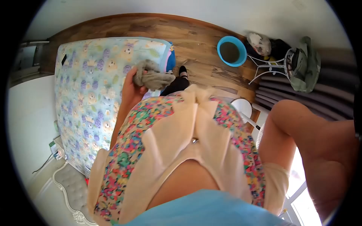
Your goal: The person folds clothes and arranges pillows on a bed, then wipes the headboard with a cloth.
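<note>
My left hand [132,87] is closed on a crumpled grey-green cloth [151,75], held over the near corner of a bed [83,86] with a floral, cartoon-patterned cover. My right arm [298,120] is bent at the elbow and comes up close on the right side. The hand at its end is outside the picture.
On the wooden floor [147,28] stands a blue basin [219,49] with murky liquid. Beside it is a white metal rack [269,64] with bags and a green garment [306,67]. Dark curtains [328,94] hang at the right. A dark phone-like object [64,59] lies on the bed.
</note>
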A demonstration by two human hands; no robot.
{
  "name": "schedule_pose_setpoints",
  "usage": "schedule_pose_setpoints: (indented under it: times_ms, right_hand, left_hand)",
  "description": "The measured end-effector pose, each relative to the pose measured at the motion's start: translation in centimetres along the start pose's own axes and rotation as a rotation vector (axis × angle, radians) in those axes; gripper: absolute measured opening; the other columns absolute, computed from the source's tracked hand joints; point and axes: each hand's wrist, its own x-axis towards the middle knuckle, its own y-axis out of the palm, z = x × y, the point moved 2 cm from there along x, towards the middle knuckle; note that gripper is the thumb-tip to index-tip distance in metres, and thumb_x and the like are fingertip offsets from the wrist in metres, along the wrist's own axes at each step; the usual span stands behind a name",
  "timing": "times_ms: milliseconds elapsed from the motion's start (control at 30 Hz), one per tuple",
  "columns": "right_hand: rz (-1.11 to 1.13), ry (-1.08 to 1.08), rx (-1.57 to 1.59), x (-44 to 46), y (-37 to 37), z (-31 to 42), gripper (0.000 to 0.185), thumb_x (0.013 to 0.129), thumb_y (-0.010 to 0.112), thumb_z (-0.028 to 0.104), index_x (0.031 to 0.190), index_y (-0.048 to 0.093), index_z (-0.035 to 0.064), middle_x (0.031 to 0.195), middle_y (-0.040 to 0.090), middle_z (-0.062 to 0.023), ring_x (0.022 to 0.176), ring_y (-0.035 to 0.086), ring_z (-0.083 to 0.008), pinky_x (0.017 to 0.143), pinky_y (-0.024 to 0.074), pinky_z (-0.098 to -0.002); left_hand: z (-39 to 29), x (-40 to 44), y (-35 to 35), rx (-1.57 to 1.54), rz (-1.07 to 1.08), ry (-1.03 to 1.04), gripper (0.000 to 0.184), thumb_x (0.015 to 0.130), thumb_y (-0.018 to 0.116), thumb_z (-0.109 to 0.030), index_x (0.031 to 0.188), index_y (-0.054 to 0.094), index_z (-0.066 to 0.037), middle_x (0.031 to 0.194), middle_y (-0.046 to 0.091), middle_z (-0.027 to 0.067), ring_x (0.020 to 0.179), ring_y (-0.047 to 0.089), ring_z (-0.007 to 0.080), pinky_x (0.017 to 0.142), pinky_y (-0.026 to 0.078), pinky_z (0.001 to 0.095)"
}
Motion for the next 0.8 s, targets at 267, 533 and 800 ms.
schedule_pose_setpoints:
  times_ms: [267,533,800]
  right_hand:
    - [0.112,-0.153,0.162,7.2,4.7,-11.3,0.047,0.103,0.037,0.025,0.148,0.024,0.0251,0.148,0.036,0.0005,0.133,0.040,-0.0211,0.107,0.0338,-0.0456]
    - [0.169,-0.033,0.248,8.5,10.4,-20.1,0.027,0.096,0.049,0.039,0.122,0.051,0.0333,0.122,0.051,0.0058,0.113,0.045,-0.0192,0.100,0.0273,-0.0495]
    - [0.537,-0.090,0.594,10.7,10.8,-30.6,0.018,0.093,0.052,0.037,0.110,0.057,0.0323,0.107,0.054,0.0063,0.101,0.047,-0.0178,0.093,0.0278,-0.0481]
  left_hand:
    - [-6.0,7.9,4.1,-0.161,-0.140,0.106,0.032,0.094,0.052,-0.040,0.104,0.059,-0.009,0.084,0.064,0.0002,0.051,0.050,0.0085,0.038,0.034,0.0192]
    - [-9.3,11.0,5.1,-0.282,-0.133,0.172,0.028,0.093,0.056,-0.039,0.097,0.061,-0.012,0.082,0.063,-0.0005,0.052,0.048,0.0068,0.040,0.031,0.0192]
    - [-11.0,13.4,6.5,-0.375,-0.315,0.355,0.029,0.093,0.055,-0.038,0.099,0.061,-0.010,0.084,0.064,0.0001,0.054,0.049,0.0072,0.040,0.030,0.0200]
